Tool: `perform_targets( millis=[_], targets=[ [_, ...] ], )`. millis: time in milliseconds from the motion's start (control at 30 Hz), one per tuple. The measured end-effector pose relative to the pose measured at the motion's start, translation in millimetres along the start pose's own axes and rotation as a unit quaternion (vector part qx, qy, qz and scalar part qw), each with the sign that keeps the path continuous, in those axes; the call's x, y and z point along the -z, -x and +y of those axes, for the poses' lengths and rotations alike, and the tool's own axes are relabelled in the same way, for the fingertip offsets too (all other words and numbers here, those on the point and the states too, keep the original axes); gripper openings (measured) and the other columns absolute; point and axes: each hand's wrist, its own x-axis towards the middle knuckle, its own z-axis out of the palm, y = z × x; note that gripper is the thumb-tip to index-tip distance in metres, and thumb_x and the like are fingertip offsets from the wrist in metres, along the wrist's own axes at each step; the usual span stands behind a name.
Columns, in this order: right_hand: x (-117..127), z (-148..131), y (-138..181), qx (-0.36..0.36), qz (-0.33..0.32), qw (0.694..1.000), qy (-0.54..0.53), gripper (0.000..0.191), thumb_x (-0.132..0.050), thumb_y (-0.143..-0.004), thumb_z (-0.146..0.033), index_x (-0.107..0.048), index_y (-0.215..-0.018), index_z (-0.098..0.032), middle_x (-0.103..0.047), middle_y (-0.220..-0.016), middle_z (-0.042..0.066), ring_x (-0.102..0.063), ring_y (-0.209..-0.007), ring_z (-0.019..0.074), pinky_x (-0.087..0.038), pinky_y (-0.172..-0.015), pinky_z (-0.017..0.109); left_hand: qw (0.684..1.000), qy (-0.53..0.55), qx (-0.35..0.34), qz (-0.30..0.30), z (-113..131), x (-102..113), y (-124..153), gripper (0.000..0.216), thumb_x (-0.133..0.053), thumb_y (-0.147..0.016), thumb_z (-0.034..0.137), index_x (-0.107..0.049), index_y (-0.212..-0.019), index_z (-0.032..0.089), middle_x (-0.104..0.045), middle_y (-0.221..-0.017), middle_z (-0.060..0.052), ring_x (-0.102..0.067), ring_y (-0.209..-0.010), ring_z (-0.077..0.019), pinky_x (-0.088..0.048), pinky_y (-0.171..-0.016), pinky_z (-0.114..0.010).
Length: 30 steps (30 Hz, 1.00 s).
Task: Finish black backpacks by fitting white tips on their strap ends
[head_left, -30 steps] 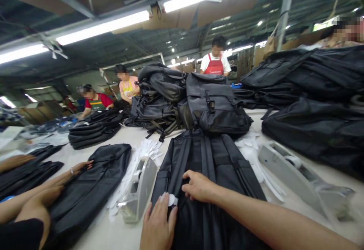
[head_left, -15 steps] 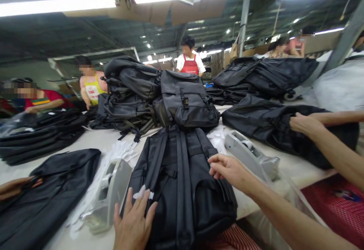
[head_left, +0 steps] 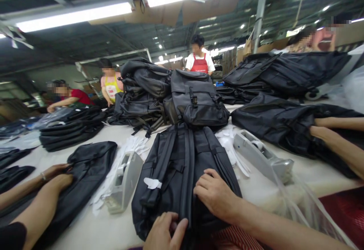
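A black backpack lies flat on the white table, back side up, straps running away from me. A small white sticker sits on its left side. My right hand rests palm down on the pack's near right part, fingers spread. My left hand grips the pack's near edge at the bottom of the view, fingers curled on the fabric.
Grey tape dispensers stand left and right of the pack, with white paper pieces around. Stacked black backpacks fill the far table. A co-worker's hands press a bag at left; another's arms reach into a bag at right.
My left hand left the white sticker on the pack and dropped to its near edge. My right hand came down from the right side onto the pack.
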Motion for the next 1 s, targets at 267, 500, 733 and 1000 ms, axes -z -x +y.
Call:
perform_targets(
  millis=[267, 500, 733, 1000],
  targets=[
    [25.2, 9.8, 8.7, -0.066, 0.106, 0.990, -0.059, 0.019, -0.042, -0.085, -0.012, -0.059, -0.089, -0.019, -0.061, -0.087, 0.004, -0.051, -0.081, 0.0155, -0.036, -0.073, 0.028, 0.823, 0.548, 0.126, -0.088, 30.4, -29.0, -24.9, 0.080, -0.076, -0.051, 0.037, -0.041, -0.119, 0.014, -0.067, -0.084, -0.011, -0.064, -0.074, -0.0229, -0.047, -0.069, -0.032],
    [33.8, 31.7, -11.2, -0.229, -0.050, 0.891, -0.389, 0.020, -0.047, -0.079, -0.022, -0.066, -0.083, -0.018, -0.066, -0.080, 0.001, -0.058, -0.072, 0.0141, -0.043, -0.067, 0.023, 0.872, 0.486, 0.019, 0.052, 69.4, 5.8, -41.6, 0.085, -0.070, -0.063, 0.032, -0.024, -0.135, 0.026, -0.067, -0.098, -0.005, -0.062, -0.093, -0.0215, -0.048, -0.081, -0.031],
    [48.4, 40.1, -68.3, -0.255, -0.004, 0.774, -0.579, 0.026, -0.056, -0.077, -0.037, -0.065, -0.086, -0.015, -0.064, -0.080, 0.002, -0.053, -0.066, 0.0103, -0.036, -0.054, 0.019, 0.955, 0.253, -0.067, 0.140, 66.2, 16.0, -66.1, 0.071, -0.060, -0.074, 0.036, -0.026, -0.135, 0.021, -0.068, -0.095, -0.005, -0.063, -0.087, -0.0196, -0.047, -0.082, -0.032],
    [43.2, 43.2, -91.6, -0.169, 0.068, 0.792, -0.582, 0.017, -0.057, -0.071, -0.018, -0.067, -0.085, -0.014, -0.065, -0.078, 0.000, -0.057, -0.079, 0.0167, -0.043, -0.072, 0.026, 0.930, 0.219, -0.052, 0.291, 61.0, 21.3, -62.8, 0.052, -0.064, -0.068, 0.043, -0.050, -0.112, 0.019, -0.066, -0.081, -0.002, -0.061, -0.076, -0.0185, -0.046, -0.074, -0.030]
  ],
)
